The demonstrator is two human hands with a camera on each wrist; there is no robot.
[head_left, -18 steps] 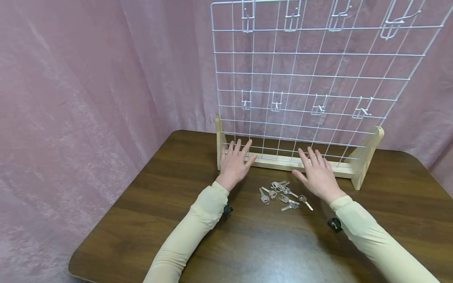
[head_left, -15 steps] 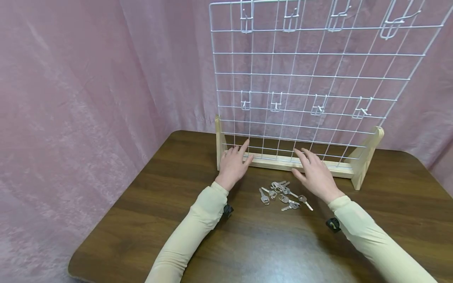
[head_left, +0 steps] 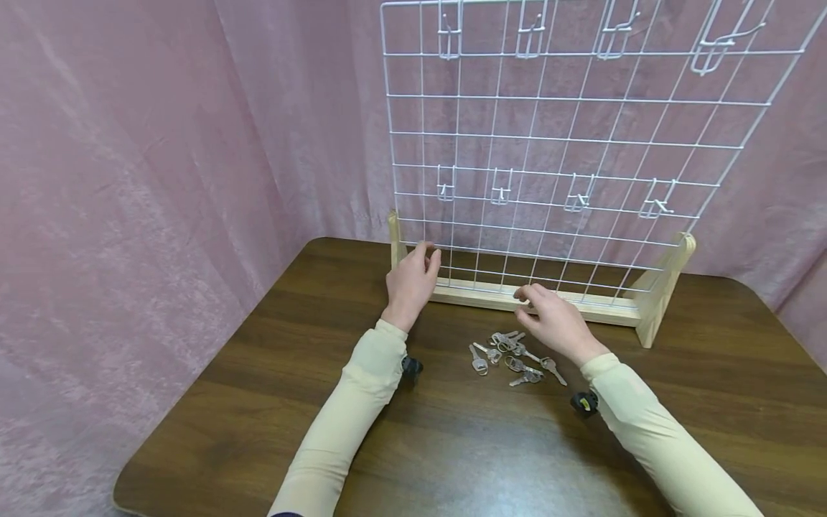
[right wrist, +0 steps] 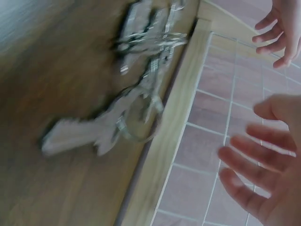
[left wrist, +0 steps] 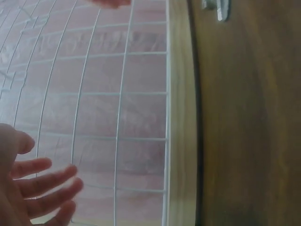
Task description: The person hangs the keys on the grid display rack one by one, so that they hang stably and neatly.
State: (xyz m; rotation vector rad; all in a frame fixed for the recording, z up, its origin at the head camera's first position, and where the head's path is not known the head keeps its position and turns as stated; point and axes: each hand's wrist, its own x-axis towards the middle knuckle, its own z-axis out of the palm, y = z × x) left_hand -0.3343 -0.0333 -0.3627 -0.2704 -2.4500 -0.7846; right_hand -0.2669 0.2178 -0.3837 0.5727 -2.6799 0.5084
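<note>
Several keys (head_left: pixel 525 350) with clear heads and small rings lie in a loose pile on the brown table. My left hand (head_left: pixel 410 281) is raised in front of the left end of the white wire grid (head_left: pixel 491 208), its fingers relaxed and holding nothing. My right hand (head_left: pixel 554 322) hovers just behind and right of the keys, fingers loosely bent with nothing between them. In the right wrist view, blurred keys (right wrist: pixel 80 134) lie beside the separate fingers of the right hand (right wrist: pixel 263 162). The left wrist view shows the left hand (left wrist: pixel 40 188) with spread fingers before the grid.
The grid stands upright in a wooden base (head_left: pixel 484 296) with a wooden foot (head_left: pixel 665 291) at the right. Short hooks (head_left: pixel 500 192) form a lower row, longer hooks (head_left: pixel 531 32) an upper row. A pink curtain (head_left: pixel 161 179) hangs behind the wooden table (head_left: pixel 258 373).
Both hands' fingers have gone from spread out to loosely bent. The left hand has moved slightly left and up, and the right hand left toward the keys. The keys stay where they lay.
</note>
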